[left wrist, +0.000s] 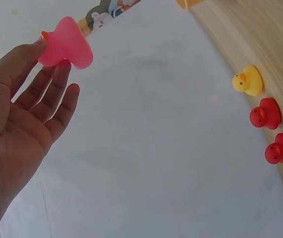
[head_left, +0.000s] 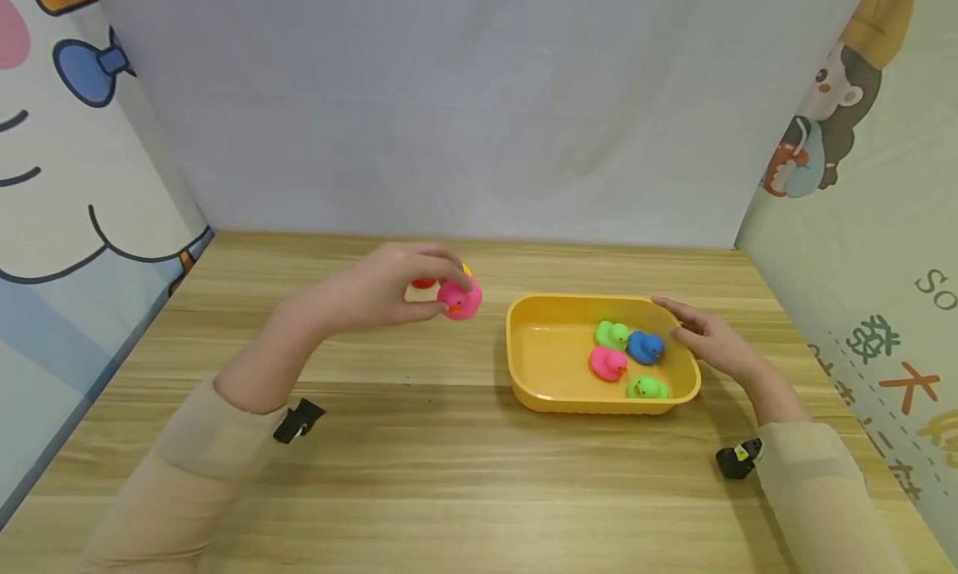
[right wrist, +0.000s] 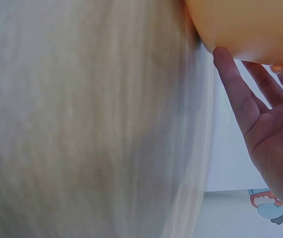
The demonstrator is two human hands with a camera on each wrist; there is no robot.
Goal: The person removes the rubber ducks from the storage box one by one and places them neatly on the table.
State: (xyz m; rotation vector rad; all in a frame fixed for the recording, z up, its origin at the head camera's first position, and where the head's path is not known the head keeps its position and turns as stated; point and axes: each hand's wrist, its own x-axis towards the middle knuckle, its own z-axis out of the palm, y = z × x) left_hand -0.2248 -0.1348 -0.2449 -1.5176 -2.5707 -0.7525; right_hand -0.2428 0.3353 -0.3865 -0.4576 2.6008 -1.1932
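Observation:
In the head view my left hand (head_left: 389, 284) pinches a pink rubber duck (head_left: 461, 299) between thumb and fingers, raised over the table left of the yellow tray (head_left: 550, 403). The left wrist view shows the same pink duck (left wrist: 67, 44) at the fingertips, its flat base outward. At the tray's right end, my right hand (head_left: 714, 341) touches the rim and outer wall with fairly straight fingers. Inside the tray sit a pink duck (head_left: 608, 363), a blue duck (head_left: 645, 348) and two green ducks (head_left: 612, 335), all toward the right side.
Beyond my left hand stand a yellow duck (left wrist: 250, 81) and two red ducks (left wrist: 266, 114) in a row, mostly hidden in the head view. A pale cloth (head_left: 479, 116) hangs along the back of the wooden table (head_left: 419, 474). Printed panels (head_left: 883, 249) flank both sides.

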